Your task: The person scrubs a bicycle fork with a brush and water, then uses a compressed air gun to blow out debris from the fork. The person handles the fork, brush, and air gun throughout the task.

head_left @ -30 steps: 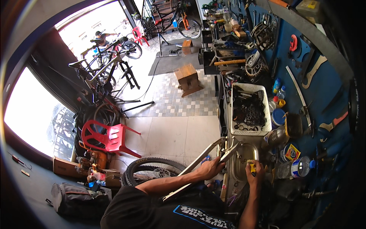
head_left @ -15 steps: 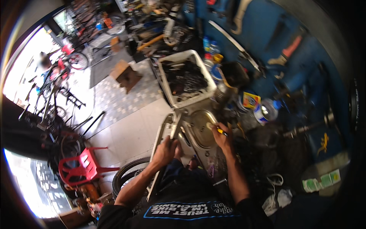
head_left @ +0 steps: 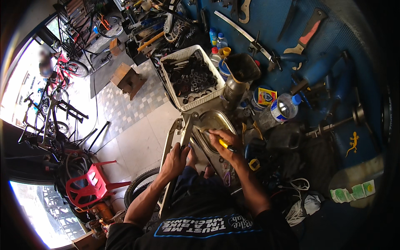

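Relative to the earlier views, the camera tilts down toward the bench: the white basket (head_left: 192,77) shifts from 1 o'clock toward 12 o'clock, and the red plastic chair (head_left: 92,185) drops to 8 o'clock. The right hand (head_left: 225,143), holding a yellow-handled tool (head_left: 223,144), now reaches into the steel tray (head_left: 212,121), while the left hand (head_left: 175,160) slides lower on the pale bicycle frame (head_left: 177,137).

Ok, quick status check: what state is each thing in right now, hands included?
Left hand: fingers closed around the pale bike frame.
Right hand: gripping a yellow-handled tool over the metal tray.
White basket: upright, full of dark metal parts.
Clear bottle: lying tilted, blue cap on.
Red plastic chair: standing, unoccupied.
Wooden stool: upright on the floor.
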{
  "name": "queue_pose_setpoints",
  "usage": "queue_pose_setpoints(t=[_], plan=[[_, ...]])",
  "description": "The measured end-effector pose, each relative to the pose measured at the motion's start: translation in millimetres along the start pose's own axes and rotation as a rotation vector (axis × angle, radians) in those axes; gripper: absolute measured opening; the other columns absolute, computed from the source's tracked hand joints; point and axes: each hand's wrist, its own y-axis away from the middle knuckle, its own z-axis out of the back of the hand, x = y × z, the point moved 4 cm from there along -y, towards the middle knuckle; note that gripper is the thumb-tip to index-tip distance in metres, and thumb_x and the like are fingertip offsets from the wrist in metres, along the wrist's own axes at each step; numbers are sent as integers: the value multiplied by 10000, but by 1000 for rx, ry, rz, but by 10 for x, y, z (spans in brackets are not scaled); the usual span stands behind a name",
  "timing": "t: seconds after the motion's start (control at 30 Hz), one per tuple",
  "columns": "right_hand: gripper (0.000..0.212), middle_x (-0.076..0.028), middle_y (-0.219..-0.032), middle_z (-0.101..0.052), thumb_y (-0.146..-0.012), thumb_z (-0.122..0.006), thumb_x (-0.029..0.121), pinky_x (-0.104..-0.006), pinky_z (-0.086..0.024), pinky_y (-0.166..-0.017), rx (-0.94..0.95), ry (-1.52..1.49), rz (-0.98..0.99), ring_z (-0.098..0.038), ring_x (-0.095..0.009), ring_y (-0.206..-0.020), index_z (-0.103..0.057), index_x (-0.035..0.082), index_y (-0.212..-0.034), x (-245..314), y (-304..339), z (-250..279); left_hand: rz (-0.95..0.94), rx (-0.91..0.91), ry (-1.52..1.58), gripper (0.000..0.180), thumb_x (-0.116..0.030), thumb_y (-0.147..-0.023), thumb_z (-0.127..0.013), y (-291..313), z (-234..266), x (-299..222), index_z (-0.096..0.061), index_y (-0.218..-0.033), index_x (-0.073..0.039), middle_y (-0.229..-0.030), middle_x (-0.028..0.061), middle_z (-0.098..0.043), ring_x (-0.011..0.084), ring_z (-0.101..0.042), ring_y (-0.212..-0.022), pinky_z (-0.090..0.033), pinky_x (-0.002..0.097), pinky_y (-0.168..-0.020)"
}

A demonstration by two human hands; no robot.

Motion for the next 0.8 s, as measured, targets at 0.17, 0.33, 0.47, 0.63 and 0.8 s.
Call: queue_pose_setpoints(t=[0.17, 0.33, 0.47, 0.63, 0.8], plan=[[223, -122, -983, -772, -921, -759, 168, -370, -580, -817, -12, 81, 103, -734, -295, -906, -772, 22, -1090, -69, 15, -7, 33, 9, 7, 359, -353, -1071, -565, -3, 4, -49, -502, -1043, 0, -842, 356, -643, 583, -624, -848, -472, 612, -665], [220, -116, -981, -770, -897, -777, 122, -377, -584, -807, -14, 152, 233, -738, -283, -895, -772, 20, -1092, -4, -1, 16, 80, 40, 29, 361, -357, -1070, -568, -11, -10, -37, -502, -1045, -3, -834, 355, -639, 582, -621, -841, -470, 611, -664], [214, -121, -984, -770, -888, -785, 114, -378, -576, -835, 19, 112, 185, -731, -296, -903, -772, 17, -1078, 62, 29, 44, 57, 8, 18, 359, -356, -1069, -571, 16, 23, -76, -504, -1041, -4, -839, 356, -640, 578, -626, -839, -471, 610, -668], [205, -113, -981, -770, -896, -773, 123, -371, -579, -816, -33, 200, 171, -730, -285, -910, -777, 34, -1081, -50, 43, 91, 56, 22, -2, 340, -329, -1062, -589, 3, 16, -85, -497, -1034, -3, -842, 357, -638, 576, -623, -840, -470, 610, -663], [231, -118, -1006, -776, -899, -771, 135, -383, -577, -830, 4, 134, 154, -736, -286, -914, -772, 28, -1104, -6, 38, 48, 21, 28, -1, 344, -326, -1062, -590, -4, 0, -112, -492, -1030, 2, -852, 356, -646, 576, -628, -857, -476, 606, -667]])
